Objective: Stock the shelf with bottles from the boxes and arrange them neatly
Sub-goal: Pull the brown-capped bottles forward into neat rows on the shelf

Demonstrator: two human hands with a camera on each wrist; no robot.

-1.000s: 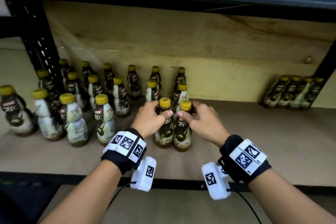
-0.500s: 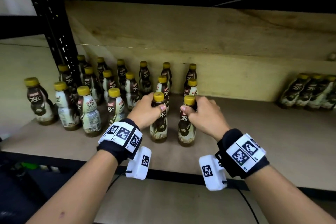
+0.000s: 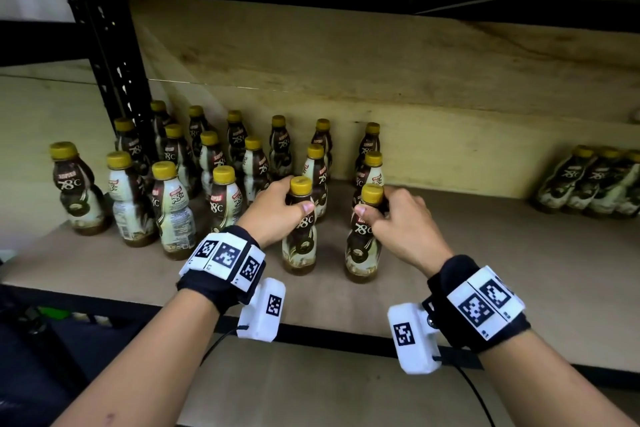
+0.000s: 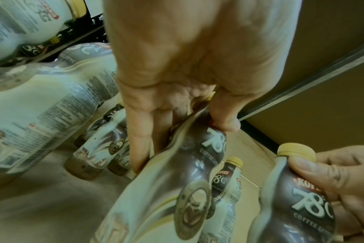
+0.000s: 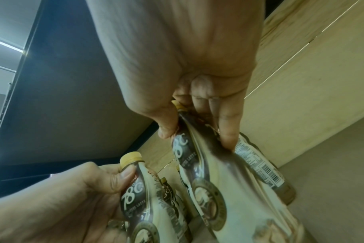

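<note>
Both forearms reach forward side by side over the plywood shelf board [image 3: 485,253]. The left hand [image 3: 273,215] curls round the neck of one upright brown-and-cream plastic coffee bottle with a yellow screw cap [image 3: 299,243], and the right hand [image 3: 401,222] pinches the neck of a matching second bottle [image 3: 362,250]. Both bottles stand slightly apart at the shelf's front, ahead of rows of glossy, waisted yellow-capped bottles [image 3: 221,163].
</note>
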